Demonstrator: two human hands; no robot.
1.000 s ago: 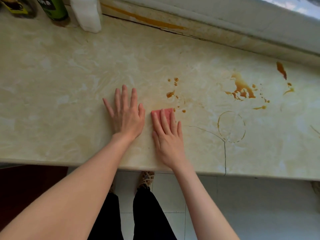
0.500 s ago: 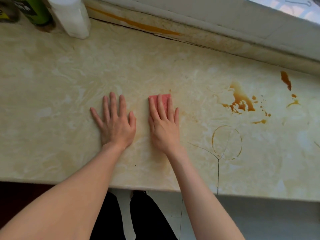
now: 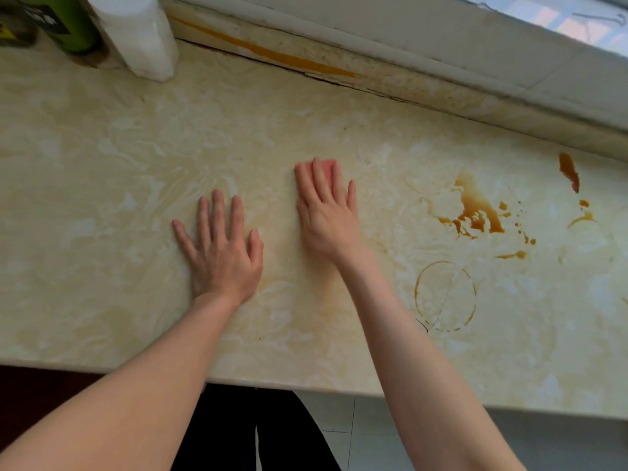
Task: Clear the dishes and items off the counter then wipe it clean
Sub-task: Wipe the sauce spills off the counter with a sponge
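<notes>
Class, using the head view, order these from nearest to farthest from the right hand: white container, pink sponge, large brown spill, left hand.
1. The pink sponge, pressed under the right hand.
2. The left hand, flat on the counter beside it.
3. The large brown spill, off to the right.
4. The white container, far back left.

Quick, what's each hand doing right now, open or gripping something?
Left hand: open, flat on the counter, holding nothing.
Right hand: open, straight fingers pressing the pink sponge onto the counter.
</notes>
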